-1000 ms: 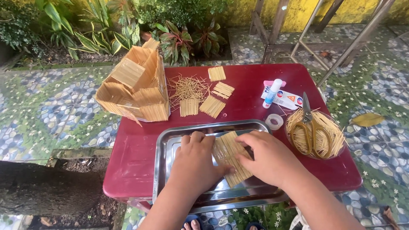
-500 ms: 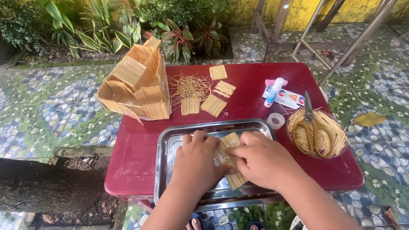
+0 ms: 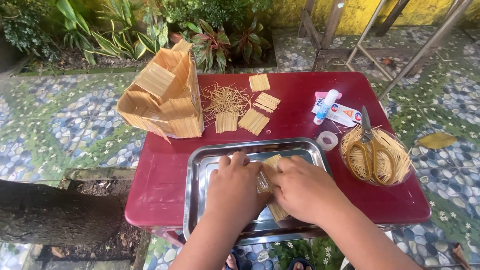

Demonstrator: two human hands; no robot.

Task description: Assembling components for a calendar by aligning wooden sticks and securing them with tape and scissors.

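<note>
Two hands met over one panel of glued toothpicks [image 3: 274, 186], which lay inside the steel tray [image 3: 197, 197] at the near edge of the red table [image 3: 300, 105]. The panel's long axis ran away from the person and slightly leftward, its far tip showing between the knuckles and its near end poking out below the right palm. Neither hand was clearly nearer; both sat directly on it.

From the left: one toothpick house model [image 3: 165, 100] stood at the table's far left corner, well apart from the tray. Just right of it lay one loose scatter of toothpicks [image 3: 225, 100], and beside that four small flat toothpick mats [image 3: 254, 121], none touching the tray.

The left hand [image 3: 235, 187] lay palm down with fingers curled, pressing the panel's left side against the tray floor. The right hand [image 3: 305, 190] covered the panel's right side, fingers bent over it; whether it pinched the panel or only pressed on it could not be told, since the fingertips were hidden.

Farther right stood one white glue tube [image 3: 326, 106], upright beside a flat printed packet [image 3: 345, 114]. One roll of clear tape [image 3: 328, 140] lay just off the tray's far right corner. At the table's right edge one round bowl of toothpicks [image 3: 395, 160] held one pair of yellow-handled scissors [image 3: 369, 147] lying across the top.
</note>
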